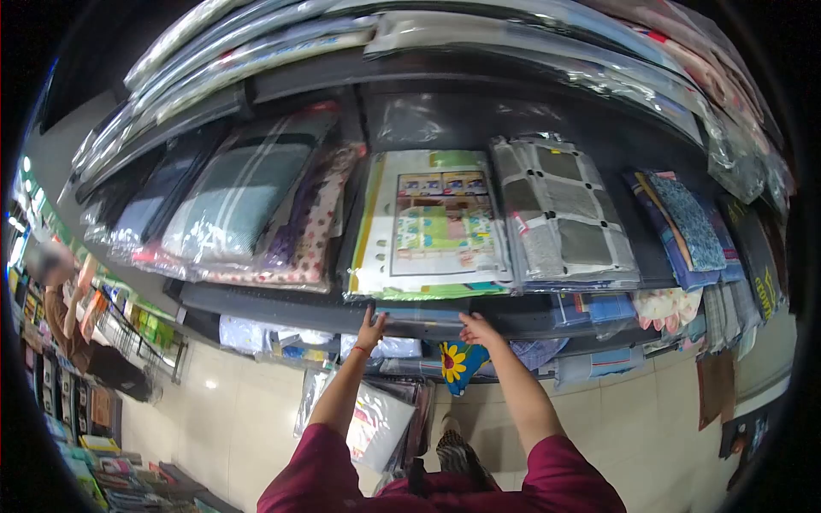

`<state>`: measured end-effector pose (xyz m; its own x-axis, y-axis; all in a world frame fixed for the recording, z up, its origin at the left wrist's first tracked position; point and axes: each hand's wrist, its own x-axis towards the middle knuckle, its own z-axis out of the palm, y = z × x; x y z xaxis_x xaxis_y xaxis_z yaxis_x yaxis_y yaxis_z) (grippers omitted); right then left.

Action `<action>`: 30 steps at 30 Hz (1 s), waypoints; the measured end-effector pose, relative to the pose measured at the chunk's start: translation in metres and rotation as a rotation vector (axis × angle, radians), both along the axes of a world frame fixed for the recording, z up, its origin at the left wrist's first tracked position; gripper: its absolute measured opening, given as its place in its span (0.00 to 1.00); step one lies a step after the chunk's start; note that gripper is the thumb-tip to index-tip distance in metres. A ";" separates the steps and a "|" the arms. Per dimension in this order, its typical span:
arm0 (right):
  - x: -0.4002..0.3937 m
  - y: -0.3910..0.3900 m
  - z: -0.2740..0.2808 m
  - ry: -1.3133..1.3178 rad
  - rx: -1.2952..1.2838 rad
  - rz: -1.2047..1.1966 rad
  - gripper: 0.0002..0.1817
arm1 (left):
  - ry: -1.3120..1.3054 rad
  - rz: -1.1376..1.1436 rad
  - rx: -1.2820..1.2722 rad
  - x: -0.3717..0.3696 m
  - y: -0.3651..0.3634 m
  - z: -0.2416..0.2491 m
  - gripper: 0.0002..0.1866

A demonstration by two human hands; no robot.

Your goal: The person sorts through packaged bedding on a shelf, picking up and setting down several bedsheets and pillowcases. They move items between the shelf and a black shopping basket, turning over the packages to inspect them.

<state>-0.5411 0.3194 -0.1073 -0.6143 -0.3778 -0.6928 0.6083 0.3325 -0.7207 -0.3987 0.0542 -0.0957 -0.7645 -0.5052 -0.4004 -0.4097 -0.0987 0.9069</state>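
My left hand point(373, 328) and my right hand point(477, 327) both reach up to the front edge of a dark shelf point(282, 309), each gripping one end of a flat plastic-wrapped package point(421, 316) that lies just under the shelf edge. Directly above my hands lies a stack of bagged printed sheets with a green and yellow picture card point(432, 224). Both arms wear dark red short sleeves.
The shelf holds more bagged textiles: a grey-green striped one point(239, 198), a grey checked one point(560, 209), blue patterned ones point(684, 227). A sunflower-print item point(457, 362) sits on the lower shelf. Another person point(60, 295) stands far left by a wire rack.
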 end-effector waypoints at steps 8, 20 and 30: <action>0.153 0.073 -0.082 -0.199 -0.459 -0.461 0.10 | -0.182 0.142 -0.542 0.202 -0.033 -0.117 0.24; 0.378 -0.015 -0.113 -0.309 -0.060 0.050 0.23 | -0.437 0.097 -0.601 0.377 -0.068 -0.159 0.31; 0.373 -0.020 -0.100 -0.336 -0.073 -0.053 0.22 | -0.251 0.107 -0.084 0.377 -0.093 -0.158 0.24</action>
<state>-0.1684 0.2992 -0.2075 -0.3767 -0.4074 -0.8320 0.8305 0.2492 -0.4981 -0.0218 -0.0386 -0.2532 -0.5870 -0.6173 -0.5237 -0.6138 -0.0823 0.7851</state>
